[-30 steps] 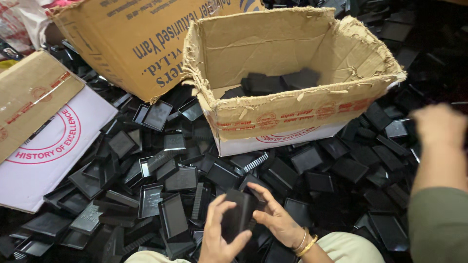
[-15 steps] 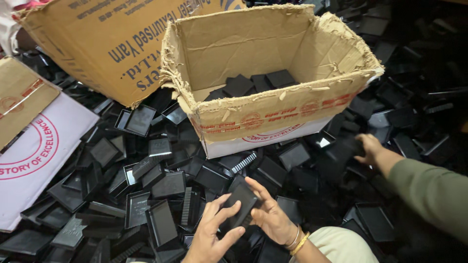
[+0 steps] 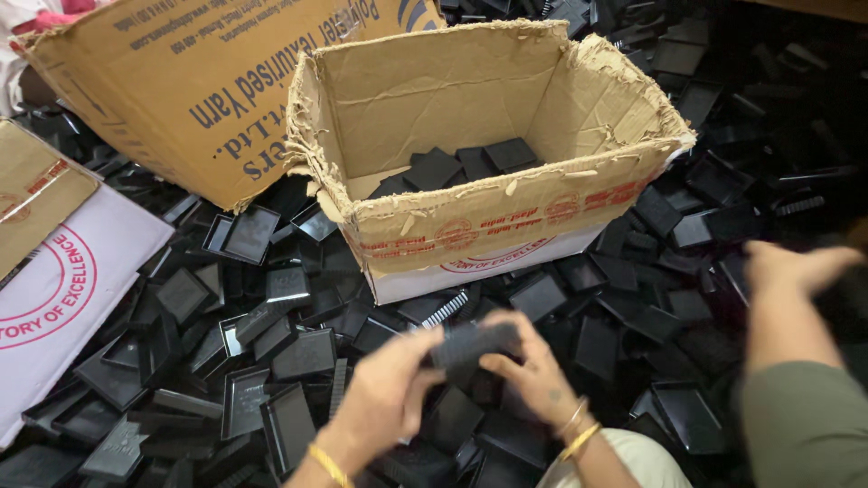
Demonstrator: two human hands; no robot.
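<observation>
Both hands grip one black plastic piece (image 3: pixel 472 343), left hand (image 3: pixel 384 398) and right hand (image 3: pixel 533 375) pinching opposite ends. An open cardboard box (image 3: pixel 506 208) stands just beyond, within reach, amid heaped black trays (image 3: pixel 244 361).

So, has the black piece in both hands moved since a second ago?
Yes. The black piece, held by left hand and right hand, turned crosswise and came nearer the cardboard box front.

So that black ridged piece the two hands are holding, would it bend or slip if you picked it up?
The black ridged piece probably stays stiff: it spans straight between the left hand and right hand without sagging. It looks light, since fingertips alone carry it. The ridges likely help the grip, though the motion blur hides its finish.
</observation>
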